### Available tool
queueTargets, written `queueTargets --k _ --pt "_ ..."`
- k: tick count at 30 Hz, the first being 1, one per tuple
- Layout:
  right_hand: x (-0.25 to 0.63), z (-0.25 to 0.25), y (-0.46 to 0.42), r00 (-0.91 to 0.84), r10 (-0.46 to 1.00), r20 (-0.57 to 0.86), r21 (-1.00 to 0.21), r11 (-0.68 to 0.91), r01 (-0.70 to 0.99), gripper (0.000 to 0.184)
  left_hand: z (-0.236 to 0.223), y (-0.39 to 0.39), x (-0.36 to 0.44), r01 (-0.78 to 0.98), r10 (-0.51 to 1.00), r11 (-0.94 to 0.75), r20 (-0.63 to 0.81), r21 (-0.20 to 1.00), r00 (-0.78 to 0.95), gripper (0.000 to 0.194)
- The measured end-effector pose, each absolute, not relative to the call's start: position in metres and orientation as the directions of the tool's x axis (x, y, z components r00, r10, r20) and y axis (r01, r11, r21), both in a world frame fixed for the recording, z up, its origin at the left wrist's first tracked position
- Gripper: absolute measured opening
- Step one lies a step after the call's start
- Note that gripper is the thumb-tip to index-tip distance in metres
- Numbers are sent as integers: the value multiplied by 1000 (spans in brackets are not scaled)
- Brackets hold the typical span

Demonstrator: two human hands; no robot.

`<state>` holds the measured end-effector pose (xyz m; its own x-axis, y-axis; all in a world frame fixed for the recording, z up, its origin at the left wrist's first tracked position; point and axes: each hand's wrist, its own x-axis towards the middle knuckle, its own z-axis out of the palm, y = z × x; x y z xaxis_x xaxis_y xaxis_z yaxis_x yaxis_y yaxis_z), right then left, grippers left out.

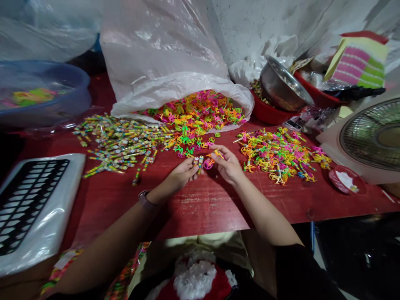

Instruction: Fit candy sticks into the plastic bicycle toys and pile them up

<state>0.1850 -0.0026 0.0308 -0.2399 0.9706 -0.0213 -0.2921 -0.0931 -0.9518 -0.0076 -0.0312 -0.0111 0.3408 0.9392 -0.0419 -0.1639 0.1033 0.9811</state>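
My left hand (183, 173) is closed on a couple of short printed tubes (200, 163), held upright over the red table. Close beside it, my right hand (229, 164) pinches a small orange and pink plastic toy piece (208, 163) with a round wheel-like part. The two hands are almost touching, and the fingers partly hide what they hold. Left of my hands lies a heap of similar printed tubes (121, 137) in clear wrappers. Loose coloured plastic pieces (200, 110) spill from a large white plastic bag (168, 46) just beyond my fingers.
To the right is a pile of mixed coloured pieces (278, 154), then a small red basket (339, 181) and a fan (371, 133). A metal bowl (284, 85) leans in a red basin (265, 110). At left are a blue basin (71, 93) and a plastic-wrapped stack (70, 183).
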Motion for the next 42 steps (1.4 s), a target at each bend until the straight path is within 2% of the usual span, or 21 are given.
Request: queueTargets --k 5,10,14,20,25,30,35,42 --pt "185 27 1 -37 999 20 -956 8 -294 44 -7 -35 -5 -153 941 42 12 987 338 38" --pt "173 20 -6 -141 990 8 -963 -30 -266 45 0 -42 -1 -121 931 -32 74 992 358 42" --pt "175 24 -8 -117 991 69 -960 35 -277 46 -2 -42 -5 -65 939 -83 100 994 329 35" --pt "178 24 -12 -248 966 69 -989 34 -144 44 -6 -45 -9 90 939 -207 172 974 298 29" --pt "177 22 -13 -213 974 83 -985 48 -165 44 0 -47 -10 194 938 -272 215 943 271 28" --pt "174 17 -16 -219 965 147 -985 122 -125 43 1 -48 -8 194 938 -283 228 939 262 28" --pt "173 15 -17 -208 965 163 -972 121 -200 43 -1 -49 -7 155 947 -277 241 948 214 26" --pt "170 21 -23 -194 944 268 -963 259 -67 38 1 -52 -8 159 938 -298 258 941 231 23"
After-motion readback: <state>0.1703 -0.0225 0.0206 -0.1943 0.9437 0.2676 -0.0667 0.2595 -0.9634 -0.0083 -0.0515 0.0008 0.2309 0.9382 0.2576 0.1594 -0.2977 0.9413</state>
